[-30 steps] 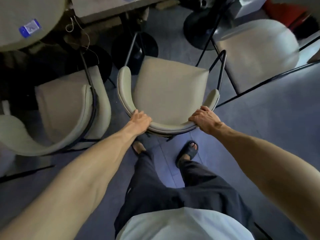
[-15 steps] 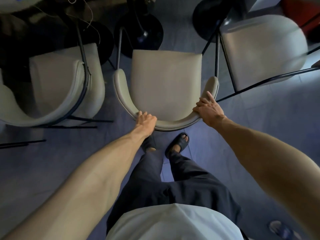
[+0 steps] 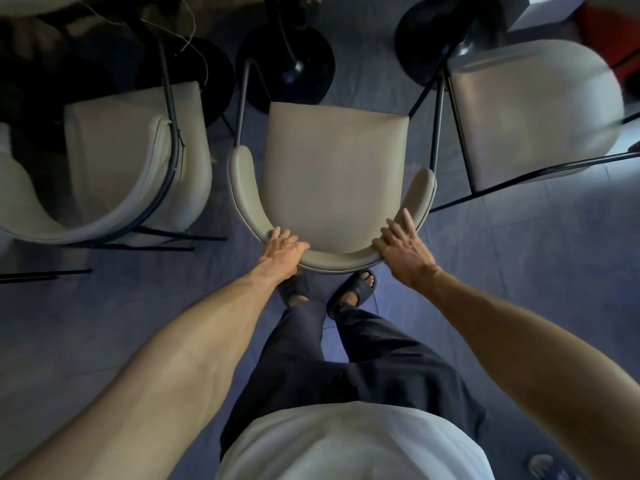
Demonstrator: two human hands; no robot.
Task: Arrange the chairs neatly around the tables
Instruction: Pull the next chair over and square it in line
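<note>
Left hand (image 3: pixel 284 251) hooks its bent fingers over the curved back of the middle chair (image 3: pixel 332 161), and the right hand (image 3: pixel 403 247) lies flat on that rim, fingers straight! The chair stands between a left chair (image 3: pixel 131 150) and a right chair (image 3: pixel 533 109), its seat front pointing at a round black table base (image 3: pixel 287 64).

Left chair (image 3: pixel 114 161), right chair (image 3: pixel 530 109) close alongside

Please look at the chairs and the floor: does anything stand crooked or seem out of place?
Yes. The left chair is turned at an angle, not lined up with the middle chair beside it. Loose wires also dangle above the black table base at the top left.
</note>
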